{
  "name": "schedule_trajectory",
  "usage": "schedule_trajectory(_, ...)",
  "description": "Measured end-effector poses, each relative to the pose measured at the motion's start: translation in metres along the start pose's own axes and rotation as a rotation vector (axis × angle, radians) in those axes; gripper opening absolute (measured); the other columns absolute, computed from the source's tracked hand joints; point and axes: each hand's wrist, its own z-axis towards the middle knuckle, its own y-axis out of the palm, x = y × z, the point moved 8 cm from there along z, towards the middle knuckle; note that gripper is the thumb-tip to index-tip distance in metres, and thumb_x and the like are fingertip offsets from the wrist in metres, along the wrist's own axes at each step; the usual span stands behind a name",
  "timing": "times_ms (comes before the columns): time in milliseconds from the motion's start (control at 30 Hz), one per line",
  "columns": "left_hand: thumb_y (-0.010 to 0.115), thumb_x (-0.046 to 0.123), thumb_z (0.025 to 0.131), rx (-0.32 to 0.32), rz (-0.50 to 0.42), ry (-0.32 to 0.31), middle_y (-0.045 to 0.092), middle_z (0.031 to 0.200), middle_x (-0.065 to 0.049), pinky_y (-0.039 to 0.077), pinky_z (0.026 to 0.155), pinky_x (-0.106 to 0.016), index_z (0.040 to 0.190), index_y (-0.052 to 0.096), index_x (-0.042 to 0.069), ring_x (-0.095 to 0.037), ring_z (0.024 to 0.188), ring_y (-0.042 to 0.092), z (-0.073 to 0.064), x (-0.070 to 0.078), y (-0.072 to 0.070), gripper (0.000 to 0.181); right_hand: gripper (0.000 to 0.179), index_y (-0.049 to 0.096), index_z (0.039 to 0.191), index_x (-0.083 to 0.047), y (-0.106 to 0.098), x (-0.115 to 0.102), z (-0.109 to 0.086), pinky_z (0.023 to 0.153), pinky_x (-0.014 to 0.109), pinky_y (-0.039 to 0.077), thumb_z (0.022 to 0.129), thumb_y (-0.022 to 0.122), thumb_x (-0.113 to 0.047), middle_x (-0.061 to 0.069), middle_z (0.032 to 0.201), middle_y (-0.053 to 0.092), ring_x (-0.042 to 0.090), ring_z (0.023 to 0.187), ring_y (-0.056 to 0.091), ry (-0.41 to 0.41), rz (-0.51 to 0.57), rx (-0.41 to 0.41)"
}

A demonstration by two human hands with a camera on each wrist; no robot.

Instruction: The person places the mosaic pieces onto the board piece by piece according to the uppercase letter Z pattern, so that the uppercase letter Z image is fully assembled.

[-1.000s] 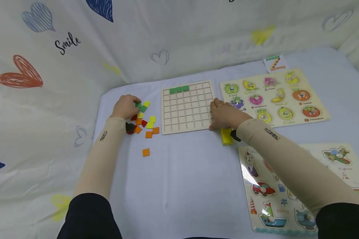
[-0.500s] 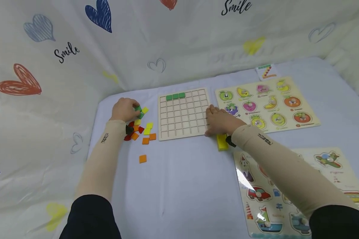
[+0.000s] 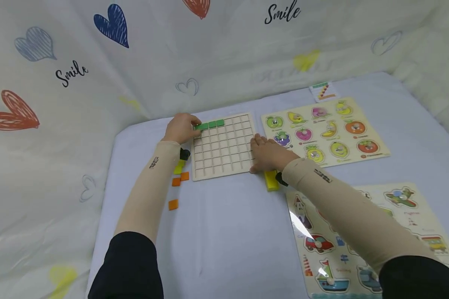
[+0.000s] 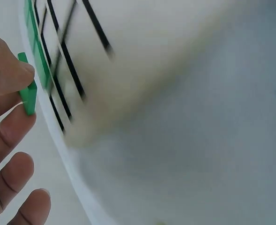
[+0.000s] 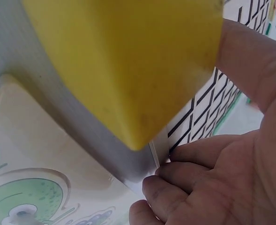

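Note:
A wooden grid board (image 3: 224,149) lies on the table, with green square tiles (image 3: 212,124) along its far row. My left hand (image 3: 181,128) is at the board's far left corner, just beside that row. Between thumb and fingertips it pinches another green tile (image 4: 30,98), tilted on edge in the left wrist view; the other fingers are spread loosely. My right hand (image 3: 271,153) rests along the board's right edge, fingers extended and gripping nothing. Under its wrist sits a yellow block (image 3: 271,181), which looms large in the right wrist view.
Loose orange tiles (image 3: 173,204) and yellow tiles (image 3: 178,167) lie left of the board, partly behind my left forearm. To the right are a fruit puzzle board (image 3: 325,133), a vehicle puzzle board (image 3: 321,265) and a small pattern card (image 3: 323,91) at the back.
My left hand has left the tile pile and moved right to the board's far left corner, bringing a green tile. The right hand stays on the board's edge. The head view has shifted slightly.

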Motion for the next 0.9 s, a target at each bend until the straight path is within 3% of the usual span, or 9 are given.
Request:
schedule_trajectory(300, 0.071, 0.023, 0.095, -0.042, -0.020, 0.113, 0.074, 0.126, -0.006, 0.051, 0.109, -0.045, 0.125, 0.076, 0.015, -0.027, 0.127, 0.060, 0.021, 0.048, 0.018, 0.031, 0.101, 0.013, 0.162, 0.008, 0.005, -0.008, 0.002, 0.132, 0.055, 0.012, 0.097, 0.072, -0.041, 0.027, 0.172, 0.004, 0.044, 0.161, 0.009, 0.001, -0.015, 0.001)
schedule_trajectory(633, 0.068, 0.023, 0.101, -0.086, 0.009, 0.161, 0.074, 0.127, -0.006, 0.052, 0.108, -0.042, 0.128, 0.075, 0.014, -0.025, 0.122, 0.065, 0.032, 0.077, 0.031, 0.029, 0.101, 0.013, 0.163, 0.006, 0.006, -0.011, 0.001, 0.132, 0.053, 0.013, 0.097, 0.072, -0.043, 0.024, 0.173, 0.005, 0.041, 0.162, 0.011, 0.001, -0.020, 0.006)
schedule_trajectory(900, 0.069, 0.025, 0.101, -0.054, 0.045, 0.155, 0.073, 0.124, -0.007, 0.053, 0.106, -0.043, 0.128, 0.074, 0.015, -0.027, 0.121, 0.062, 0.042, 0.090, 0.033, 0.030, 0.101, 0.013, 0.163, 0.006, -0.001, -0.002, -0.004, 0.132, 0.053, 0.014, 0.097, 0.072, -0.043, 0.025, 0.173, 0.005, 0.041, 0.162, 0.011, 0.041, -0.034, 0.000)
